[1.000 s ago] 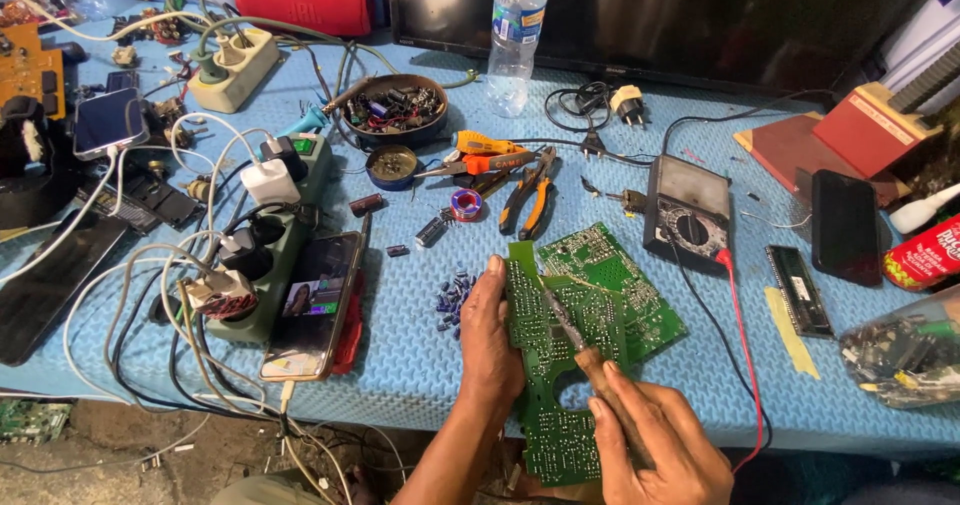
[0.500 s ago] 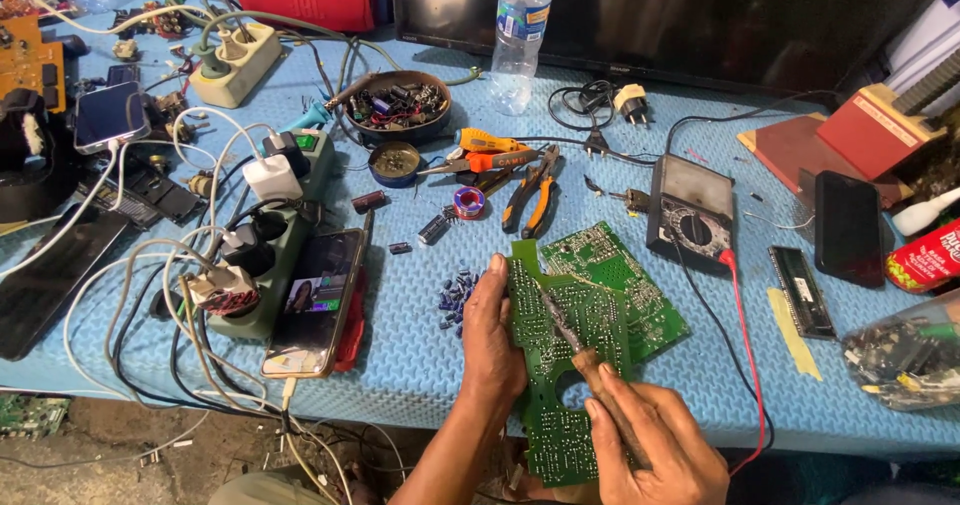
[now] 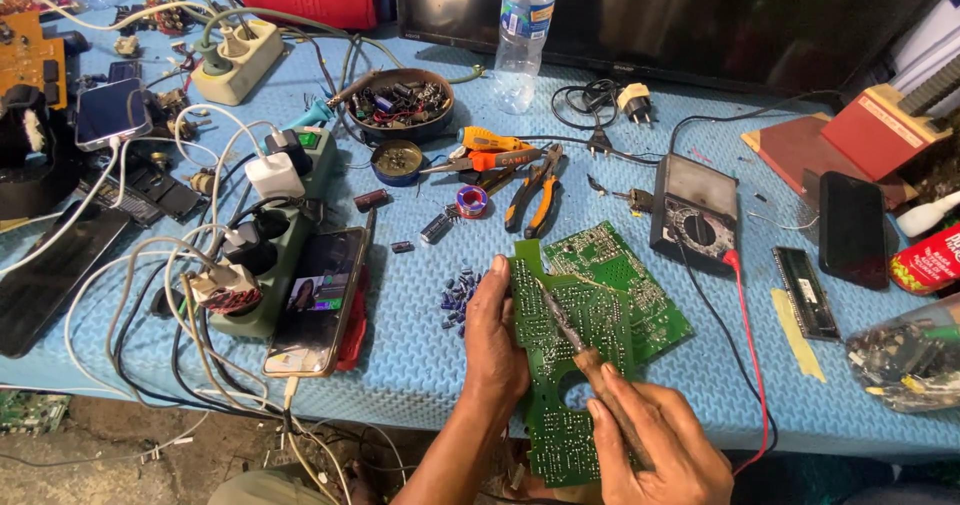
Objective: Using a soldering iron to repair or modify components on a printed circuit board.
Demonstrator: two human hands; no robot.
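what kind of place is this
Most likely an electronics repair bench. The left hand steadies a green circuit board while the right hand holds a soldering iron to it; a multimeter and a bowl of loose components lie nearby.

Left hand (image 3: 495, 340) steadies green circuit board (image 3: 570, 365); right hand (image 3: 655, 440) presses soldering iron (image 3: 580, 340) onto it.

Circuit board (image 3: 570, 365) at table's near edge between left hand (image 3: 495, 350) and right hand (image 3: 655, 445); second board (image 3: 625, 280) beneath it to the right, multimeter (image 3: 693, 212) behind that, pliers (image 3: 535, 190) behind-left, phone (image 3: 318, 300) far left.
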